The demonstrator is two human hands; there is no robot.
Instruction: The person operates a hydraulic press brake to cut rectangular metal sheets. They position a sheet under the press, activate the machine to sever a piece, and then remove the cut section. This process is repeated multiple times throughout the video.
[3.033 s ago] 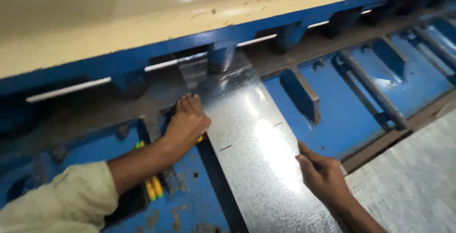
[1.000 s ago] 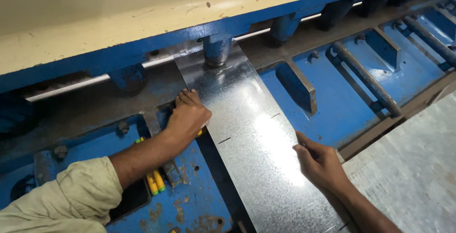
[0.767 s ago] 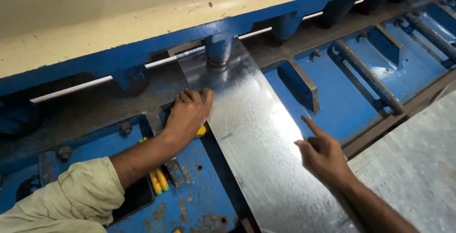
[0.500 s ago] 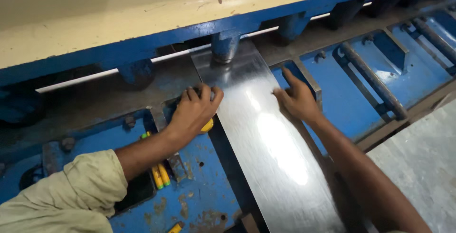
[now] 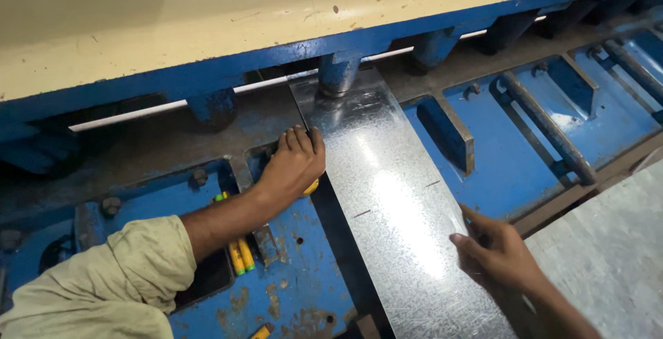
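1. Looks like the positioning step: a long shiny metal strip (image 5: 400, 208) lies on the blue machine bed (image 5: 504, 166), its far end tucked under the round clamp foot (image 5: 337, 76) below the cream and blue beam (image 5: 207, 42).
2. The left hand (image 5: 293, 166) is flat on the bed, fingers together and pressed up against the strip's left edge. No real grip there, more of a sideways brace with nothing closed in the hand.
3. The right hand (image 5: 501, 256) is at the strip's right edge nearer the camera, fingers loosely curled over the edge and thumb side on top. It's resting on or pinching the edge lightly; can't tell how firmly.
4. There are two short dark tick marks (image 5: 362, 212) on the strip, both well short of the beam.
5. My guess at what the next move needs: sliding the strip while keeping it square against the left hand, and both hands kept clear of the clamp foot.
6. Yellow markers (image 5: 238, 256) sit in a recess by the left forearm, and a grey sheet (image 5: 608, 256) lies off to the right.
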